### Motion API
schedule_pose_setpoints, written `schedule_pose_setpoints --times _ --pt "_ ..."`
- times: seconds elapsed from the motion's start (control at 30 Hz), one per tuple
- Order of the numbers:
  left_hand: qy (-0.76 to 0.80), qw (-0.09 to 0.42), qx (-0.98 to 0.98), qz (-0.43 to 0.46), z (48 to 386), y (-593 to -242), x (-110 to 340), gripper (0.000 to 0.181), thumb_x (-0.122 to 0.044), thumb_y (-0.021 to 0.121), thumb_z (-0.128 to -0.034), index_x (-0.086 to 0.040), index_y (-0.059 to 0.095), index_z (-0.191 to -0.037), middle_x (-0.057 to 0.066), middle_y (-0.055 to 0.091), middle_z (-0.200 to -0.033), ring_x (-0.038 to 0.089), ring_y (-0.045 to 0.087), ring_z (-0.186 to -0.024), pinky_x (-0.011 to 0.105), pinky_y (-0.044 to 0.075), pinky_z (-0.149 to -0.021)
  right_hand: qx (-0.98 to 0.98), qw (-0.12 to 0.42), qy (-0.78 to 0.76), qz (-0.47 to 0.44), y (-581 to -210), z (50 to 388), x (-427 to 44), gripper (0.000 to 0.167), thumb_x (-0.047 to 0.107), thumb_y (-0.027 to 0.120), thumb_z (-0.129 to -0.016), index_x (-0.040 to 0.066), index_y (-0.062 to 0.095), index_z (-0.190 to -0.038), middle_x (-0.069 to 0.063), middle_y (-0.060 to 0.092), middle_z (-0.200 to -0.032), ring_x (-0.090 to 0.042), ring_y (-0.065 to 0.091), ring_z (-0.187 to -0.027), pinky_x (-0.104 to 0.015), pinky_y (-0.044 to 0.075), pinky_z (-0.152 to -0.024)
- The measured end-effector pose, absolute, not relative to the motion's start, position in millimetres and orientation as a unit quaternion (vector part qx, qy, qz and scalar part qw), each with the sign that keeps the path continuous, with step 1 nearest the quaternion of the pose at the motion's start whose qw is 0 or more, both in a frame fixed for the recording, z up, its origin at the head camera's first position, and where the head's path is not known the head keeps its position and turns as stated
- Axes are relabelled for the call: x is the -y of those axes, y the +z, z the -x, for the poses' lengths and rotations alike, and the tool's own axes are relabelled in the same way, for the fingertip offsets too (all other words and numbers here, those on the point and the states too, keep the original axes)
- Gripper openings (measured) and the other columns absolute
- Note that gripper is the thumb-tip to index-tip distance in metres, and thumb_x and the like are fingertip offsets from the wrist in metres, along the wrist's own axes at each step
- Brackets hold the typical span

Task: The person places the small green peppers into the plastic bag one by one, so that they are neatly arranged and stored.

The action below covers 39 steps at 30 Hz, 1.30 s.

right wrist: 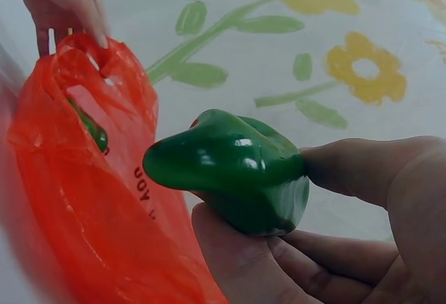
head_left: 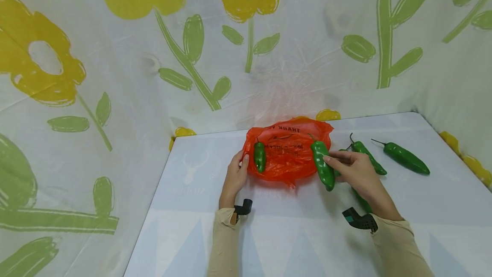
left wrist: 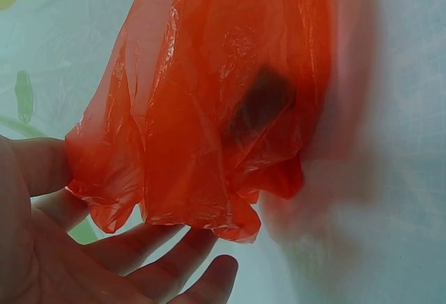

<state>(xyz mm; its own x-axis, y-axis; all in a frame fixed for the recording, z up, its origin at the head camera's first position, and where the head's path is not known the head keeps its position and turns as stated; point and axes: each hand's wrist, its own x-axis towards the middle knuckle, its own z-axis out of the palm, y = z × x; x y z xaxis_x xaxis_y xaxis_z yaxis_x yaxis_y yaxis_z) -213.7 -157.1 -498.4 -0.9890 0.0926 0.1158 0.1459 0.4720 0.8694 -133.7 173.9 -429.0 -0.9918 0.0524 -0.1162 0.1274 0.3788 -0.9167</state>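
Observation:
A red plastic bag (head_left: 286, 170) with dark printing lies with its mouth spread on the table. Its left edge is pinched between thumb and fingers of my left hand (head_left: 235, 175). Inside the bag, near that hand, lies a green pepper (head_left: 260, 157). My right hand (head_left: 359, 174) pinches another green pepper (head_left: 323, 166) above the bag's right edge; in the right wrist view this held pepper (right wrist: 230, 164) points its tip toward the bag (right wrist: 90, 199). From the left wrist view, a dark shape shows dimly through the bag (left wrist: 181, 109).
Right of the bag, more green peppers lie on the white table (head_left: 184, 225): one at the far right (head_left: 406, 157), one behind my right hand (head_left: 369, 157), one partly hidden under my right wrist (head_left: 361, 200). A flower-printed curtain (head_left: 288, 54) stands behind the table.

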Motion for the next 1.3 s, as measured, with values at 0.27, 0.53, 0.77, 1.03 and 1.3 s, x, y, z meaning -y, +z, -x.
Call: schedule_pose_setpoints --times 0.27,0.53,0.77,1.03,1.3 --pt "-0.513 0.022 0.856 0.063 214 -497 155 0.045 -0.033 0.045 -0.1104 -0.012 0.052 -0.150 0.015 0.053 -0.154 0.036 0.050 -0.141 0.059 0.046 -0.116 -0.826 0.035 -0.559 -0.061 -430 139 -167 0.068 0.047 0.066 -0.100 -0.003 0.055 -0.145 -0.030 0.061 -0.139 -0.013 0.072 -0.093 -0.034 0.066 -0.077" --pt "-0.512 0.016 0.857 0.059 214 -498 155 0.047 -0.034 0.045 -0.1102 -0.013 0.051 -0.152 0.015 0.052 -0.155 0.036 0.049 -0.142 0.059 0.045 -0.116 -0.820 0.035 -0.568 -0.063 -432 145 -161 0.068 0.047 0.066 -0.099 -0.003 0.056 -0.144 -0.030 0.061 -0.136 -0.015 0.071 -0.094 -0.034 0.066 -0.076" --pt "-0.509 0.018 0.858 0.062 215 -498 156 0.046 -0.034 0.045 -0.1104 -0.012 0.052 -0.150 0.015 0.053 -0.153 0.036 0.050 -0.140 0.058 0.046 -0.116 -0.814 0.048 -0.575 -0.071 -431 149 -156 0.071 0.050 0.066 -0.098 -0.001 0.055 -0.146 -0.028 0.061 -0.138 -0.012 0.073 -0.093 -0.026 0.064 -0.076" --pt "-0.510 0.015 0.858 0.060 214 -497 155 0.046 -0.034 0.045 -0.1102 -0.013 0.051 -0.152 0.014 0.052 -0.154 0.036 0.049 -0.141 0.059 0.045 -0.116 -0.811 0.040 -0.579 -0.068 -432 153 -150 0.067 0.046 0.066 -0.099 -0.003 0.056 -0.144 -0.029 0.061 -0.138 -0.012 0.075 -0.090 -0.031 0.065 -0.078" --pt "-0.513 0.018 0.856 0.065 214 -499 156 0.045 -0.032 0.045 -0.1103 -0.012 0.052 -0.150 0.015 0.054 -0.152 0.035 0.051 -0.139 0.059 0.046 -0.115 -0.805 0.038 -0.589 -0.058 -434 158 -145 0.066 0.044 0.066 -0.100 -0.005 0.057 -0.143 -0.029 0.064 -0.132 -0.009 0.073 -0.087 -0.034 0.065 -0.078"
